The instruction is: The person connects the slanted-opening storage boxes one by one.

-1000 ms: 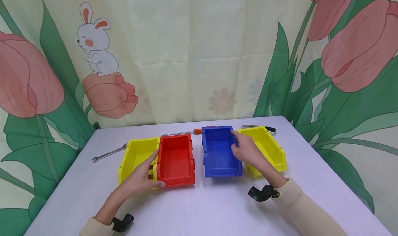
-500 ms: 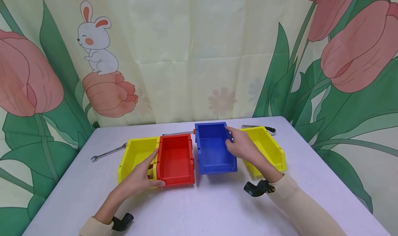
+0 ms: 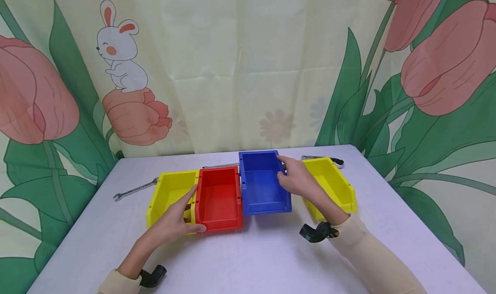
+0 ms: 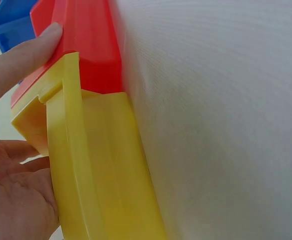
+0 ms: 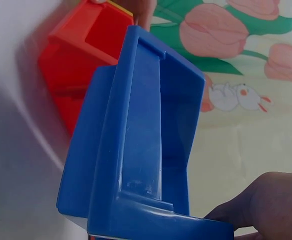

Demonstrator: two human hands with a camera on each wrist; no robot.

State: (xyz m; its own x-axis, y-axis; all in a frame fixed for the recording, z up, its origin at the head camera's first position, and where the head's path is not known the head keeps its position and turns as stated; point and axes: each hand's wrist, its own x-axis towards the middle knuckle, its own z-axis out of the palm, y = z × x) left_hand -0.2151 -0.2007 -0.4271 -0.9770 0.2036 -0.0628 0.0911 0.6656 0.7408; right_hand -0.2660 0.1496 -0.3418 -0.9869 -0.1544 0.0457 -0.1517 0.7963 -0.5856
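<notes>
My left hand (image 3: pixel 173 221) holds the near end of a yellow storage bin (image 3: pixel 170 190) and a red storage bin (image 3: pixel 218 199), which stand side by side. In the left wrist view the thumb (image 4: pixel 40 45) lies on the red bin's edge, while the other fingers are inside the yellow bin. My right hand (image 3: pixel 297 177) grips the right wall of a blue storage bin (image 3: pixel 265 184), thumb on the inside. The blue bin is tilted close against the red bin's right side, with a shadow under its front edge. All three bins show bare insides.
A second yellow bin (image 3: pixel 331 182) sits at an angle on the right, partly behind the right forearm. A wrench (image 3: pixel 135 189) lies at the left. Behind the red bin a screwdriver shaft (image 3: pixel 221 165) shows, its handle hidden. A dark-handled metal tool (image 3: pixel 336 161) lies back right.
The right hand has carried the blue bin leftward and slightly back, up to the red bin, and it now hides the screwdriver's orange handle. The left hand has stayed in place.
</notes>
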